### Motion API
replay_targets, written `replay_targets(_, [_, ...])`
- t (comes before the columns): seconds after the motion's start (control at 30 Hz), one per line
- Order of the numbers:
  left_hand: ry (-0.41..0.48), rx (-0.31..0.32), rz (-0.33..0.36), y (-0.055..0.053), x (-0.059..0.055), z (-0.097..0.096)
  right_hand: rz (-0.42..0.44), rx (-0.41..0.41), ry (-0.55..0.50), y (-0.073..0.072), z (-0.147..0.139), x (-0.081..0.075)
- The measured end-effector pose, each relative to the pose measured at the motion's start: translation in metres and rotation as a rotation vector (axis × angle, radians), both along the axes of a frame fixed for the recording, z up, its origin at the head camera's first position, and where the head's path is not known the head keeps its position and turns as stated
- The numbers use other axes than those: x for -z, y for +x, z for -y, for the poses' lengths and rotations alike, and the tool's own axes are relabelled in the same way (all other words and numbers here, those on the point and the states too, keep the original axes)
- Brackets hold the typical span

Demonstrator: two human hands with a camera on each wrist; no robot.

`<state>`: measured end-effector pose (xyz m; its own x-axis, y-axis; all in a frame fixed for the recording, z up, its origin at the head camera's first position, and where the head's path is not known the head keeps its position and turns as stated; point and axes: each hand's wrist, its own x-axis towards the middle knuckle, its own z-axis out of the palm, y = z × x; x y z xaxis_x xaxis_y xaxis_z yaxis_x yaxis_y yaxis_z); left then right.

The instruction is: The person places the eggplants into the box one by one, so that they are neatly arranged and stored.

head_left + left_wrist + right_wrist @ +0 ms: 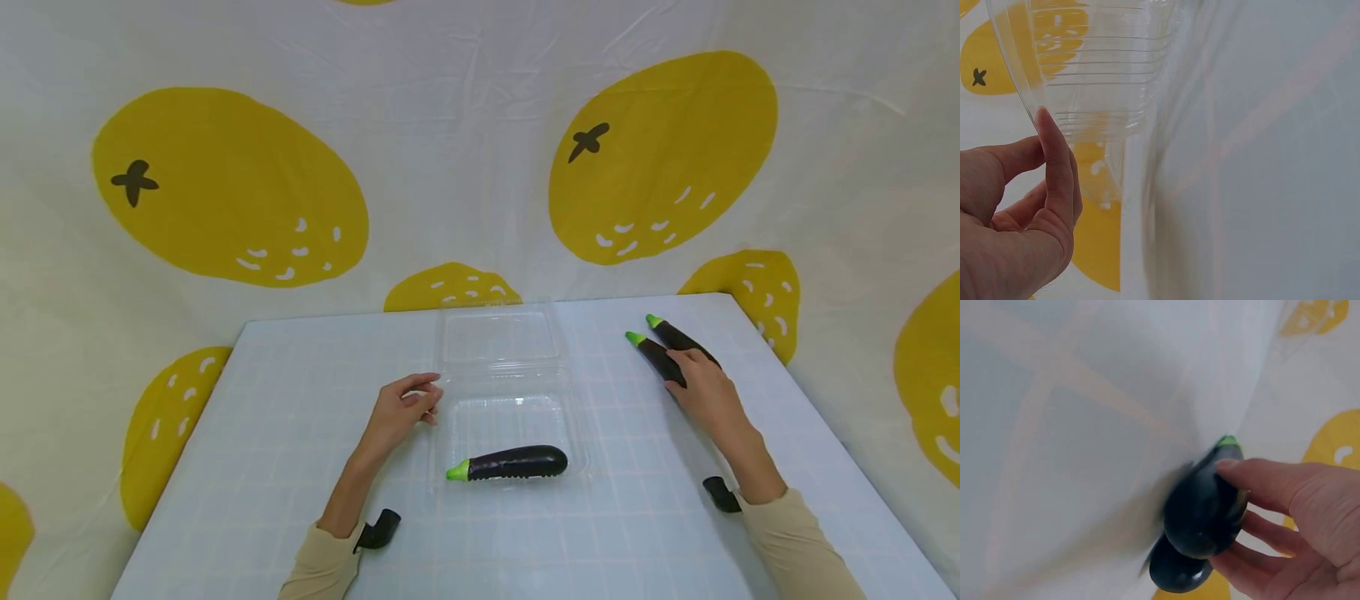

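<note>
A clear plastic clamshell container [506,421] lies unfolded on the table, its lid [498,336] toward the back. Inside the near half rests one dark eggplant [517,462] with a green stem end pointing left. My left hand [405,408] is at the container's left side, thumb and fingertips pinching its thin rim [1017,81]. At the back right, my right hand [705,392] grips a second eggplant [656,357], thumb on one side and fingers on the other. A third eggplant [678,335] lies right beside it, partly hidden behind that hand.
A pale checked cloth covers the table [300,467]. Behind it hangs a white backdrop [450,167] printed with large yellow fruit. Each wrist carries a small black camera mount, one at the left sleeve [318,560], one at the right sleeve [798,542].
</note>
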<state>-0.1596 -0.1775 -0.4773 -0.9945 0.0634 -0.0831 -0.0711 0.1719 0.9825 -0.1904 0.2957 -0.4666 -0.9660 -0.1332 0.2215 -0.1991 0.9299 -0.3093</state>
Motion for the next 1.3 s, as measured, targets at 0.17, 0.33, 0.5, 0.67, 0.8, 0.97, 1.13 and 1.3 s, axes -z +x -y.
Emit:
replay_targets(0.17, [-0.005, -0.002, -0.004, 0.000, -0.001, -0.001, 0.023, -0.003, -0.029, -0.001, -0.004, -0.001])
replay_targets(0.33, [-0.001, 0.005, -0.007, 0.001, -0.001, 0.000, 0.027, -0.017, -0.069, 0.000, -0.003, -0.005])
replay_targets(0.5, [0.001, 0.011, -0.012, 0.002, 0.000, 0.000, 0.022, -0.032, -0.116, 0.004, 0.001, -0.012])
replay_targets(0.67, [0.006, 0.012, -0.012, 0.001, 0.000, 0.000, 0.037, -0.044, -0.146, 0.007, 0.005, -0.019])
replay_targets(0.8, [0.020, 0.009, -0.017, 0.000, 0.000, 0.000, 0.012, -0.065, -0.168, 0.008, 0.008, -0.024])
replay_targets(0.97, [0.035, 0.002, -0.013, -0.001, 0.000, 0.000, -0.028, -0.094, -0.188, 0.011, 0.014, -0.032])
replay_targets(1.13, [0.028, 0.001, -0.007, -0.001, 0.000, 0.001, -0.020, -0.105, -0.214, 0.014, 0.021, -0.040])
replay_targets(1.3, [0.026, 0.009, -0.010, -0.001, 0.000, 0.000, -0.028, -0.137, -0.260, 0.018, 0.028, -0.049])
